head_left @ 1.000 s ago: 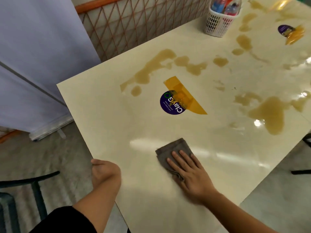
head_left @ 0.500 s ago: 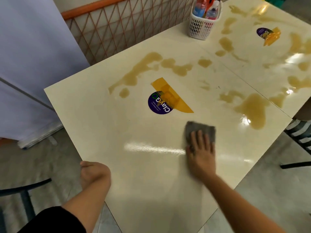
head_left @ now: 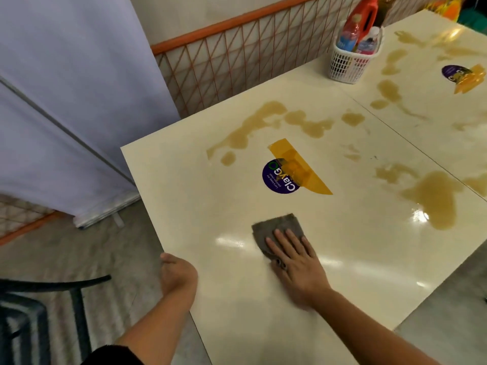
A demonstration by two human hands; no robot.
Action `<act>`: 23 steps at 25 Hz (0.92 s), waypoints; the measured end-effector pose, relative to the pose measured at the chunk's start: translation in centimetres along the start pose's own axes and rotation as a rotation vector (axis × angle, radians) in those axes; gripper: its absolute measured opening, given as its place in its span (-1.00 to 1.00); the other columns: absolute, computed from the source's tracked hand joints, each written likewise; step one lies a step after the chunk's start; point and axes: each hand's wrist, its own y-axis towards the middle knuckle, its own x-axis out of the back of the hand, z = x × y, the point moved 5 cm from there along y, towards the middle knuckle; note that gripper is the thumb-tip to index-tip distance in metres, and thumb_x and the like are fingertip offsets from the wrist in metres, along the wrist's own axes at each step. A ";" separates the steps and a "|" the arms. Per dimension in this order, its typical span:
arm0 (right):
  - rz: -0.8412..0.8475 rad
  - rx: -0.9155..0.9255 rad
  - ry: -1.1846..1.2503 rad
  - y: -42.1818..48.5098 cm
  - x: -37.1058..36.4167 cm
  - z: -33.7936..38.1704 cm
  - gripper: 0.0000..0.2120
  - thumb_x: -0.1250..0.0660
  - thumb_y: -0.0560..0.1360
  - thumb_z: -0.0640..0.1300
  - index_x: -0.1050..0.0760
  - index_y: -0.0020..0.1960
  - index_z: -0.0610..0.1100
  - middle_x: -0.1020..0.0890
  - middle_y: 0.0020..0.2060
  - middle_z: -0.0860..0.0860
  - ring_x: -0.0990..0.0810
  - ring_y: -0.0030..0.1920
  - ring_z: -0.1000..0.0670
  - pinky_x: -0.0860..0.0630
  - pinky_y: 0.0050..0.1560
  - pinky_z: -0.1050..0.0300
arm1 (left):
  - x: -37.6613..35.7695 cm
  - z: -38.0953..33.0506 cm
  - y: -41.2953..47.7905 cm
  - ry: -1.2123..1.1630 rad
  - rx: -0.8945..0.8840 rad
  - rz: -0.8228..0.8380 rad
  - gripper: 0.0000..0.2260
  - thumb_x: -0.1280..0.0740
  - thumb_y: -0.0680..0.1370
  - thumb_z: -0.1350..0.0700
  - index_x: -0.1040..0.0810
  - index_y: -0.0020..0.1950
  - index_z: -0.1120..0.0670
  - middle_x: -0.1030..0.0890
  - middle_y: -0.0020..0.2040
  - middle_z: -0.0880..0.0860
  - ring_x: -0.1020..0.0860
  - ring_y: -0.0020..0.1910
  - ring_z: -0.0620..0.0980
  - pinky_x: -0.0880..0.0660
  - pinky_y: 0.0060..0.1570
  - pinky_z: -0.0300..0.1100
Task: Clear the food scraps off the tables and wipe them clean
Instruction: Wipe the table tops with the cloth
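**Head view: wiping the near worktop, right hand on the cloth**

- Far left: dark chair frame (head_left: 39,299) on the grey floor (head_left: 79,246), well apart from the worktop. Behind it a white banner panel (head_left: 66,101) stands close to the worktop's back left corner. The floor between chair and worktop is open.
- Left hand (head_left: 178,275): at the worktop's near left edge. Thumb lies on top, fingers curl over the edge, tips hidden below.
- Near worktop (head_left: 197,206): cream, glossy. Its left and near strips are bare and shiny.
- Grey cloth (head_left: 276,227): folded flat on the near-middle of the worktop, just below the round purple sticker (head_left: 279,177) and apart from it. Yellow tape (head_left: 316,185) crosses the sticker's right side.
- Right hand (head_left: 295,267): palm down on the cloth's near half, fingers (head_left: 290,241) straight and slightly spread, pressing. The cloth's far edge shows beyond them.
- Brown spill (head_left: 253,127): a chain of puddles along the back edge, beyond the sticker, near the orange lattice fence (head_left: 237,61).
- Large brown puddle (head_left: 434,198): right of the cloth, well apart from it, close to the seam with the second worktop (head_left: 432,106).
- Second worktop: butted against the first, also blotched brown. A white basket (head_left: 347,64) of bottles stands at its back edge.
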 end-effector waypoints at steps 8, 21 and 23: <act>0.040 0.076 0.019 2.5 -1.2 7.3 -0.43 0.03 0.65 0.24 -0.17 0.62 0.10 -0.28 0.58 -0.01 -0.09 0.60 -0.08 -0.10 0.49 -0.15 | 0.4 -5.5 2.9 0.191 -0.091 -0.072 -0.59 0.00 0.68 -0.03 -0.33 0.31 0.26 -0.46 0.28 0.37 -0.46 0.20 0.39 -0.38 0.14 0.26; 0.023 0.164 -0.004 28.1 2.5 7.9 -0.43 0.31 0.61 0.28 0.18 0.62 0.25 0.16 0.62 0.12 0.21 0.63 0.00 0.24 0.58 -0.04 | -3.0 -11.7 11.3 0.025 -0.139 -0.258 -0.67 -0.07 0.63 0.06 -0.40 0.03 0.34 -0.56 -0.13 0.47 -0.57 -0.13 0.41 -0.47 -0.11 0.20; 0.002 0.087 0.009 35.6 4.1 7.3 -0.40 0.34 0.58 0.30 0.23 0.61 0.25 0.21 0.62 0.13 0.26 0.62 0.01 0.30 0.58 -0.04 | -3.1 -11.7 11.5 0.110 -0.163 -0.317 -0.75 -0.14 0.60 0.11 -0.37 0.00 0.32 -0.55 -0.22 0.47 -0.57 -0.24 0.40 -0.49 -0.20 0.18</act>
